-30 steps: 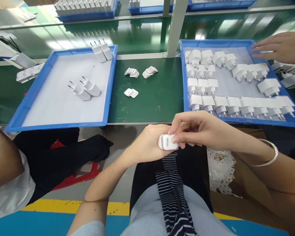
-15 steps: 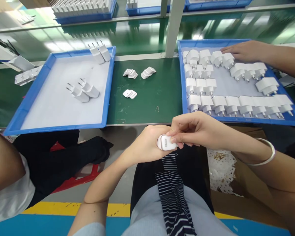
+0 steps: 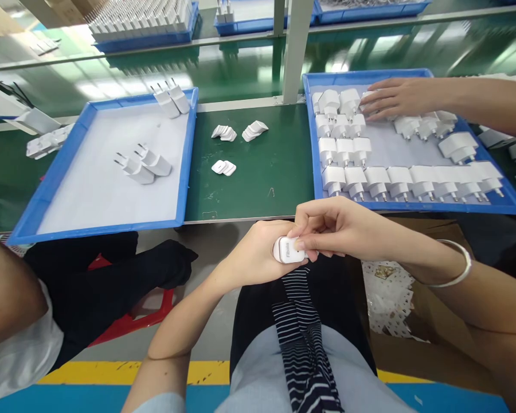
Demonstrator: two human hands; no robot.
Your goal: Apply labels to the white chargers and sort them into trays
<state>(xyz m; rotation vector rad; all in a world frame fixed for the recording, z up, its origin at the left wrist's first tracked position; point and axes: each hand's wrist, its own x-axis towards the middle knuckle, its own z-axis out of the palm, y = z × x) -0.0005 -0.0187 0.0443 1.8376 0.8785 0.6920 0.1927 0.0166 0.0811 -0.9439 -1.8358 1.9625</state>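
Over my lap, my left hand (image 3: 255, 255) is wrapped round a white charger (image 3: 287, 250); its end face with grey lettering points up at me. The thumb and fingers of my right hand (image 3: 333, 226) pinch the edge of that lettered face, which looks like a flat white cap sitting at or slightly off the body. My fingers hide the charger's lower part and pins. Beyond my hands, small stacks of white caps (image 3: 224, 167) lie on the green bench (image 3: 249, 201).
At left, a blue tray (image 3: 183, 189) holds a few upright chargers (image 3: 152, 160). The right blue tray (image 3: 318, 189) has rows of white plug chargers (image 3: 376, 180), with another person's hand (image 3: 391, 98) over it. A metal post (image 3: 294, 57) rises behind. Someone's leg (image 3: 124, 287) is at left.
The other person's hand has moved left over the right tray's back rows. My view has shifted slightly; my hands keep nearly the same hold on the charger.
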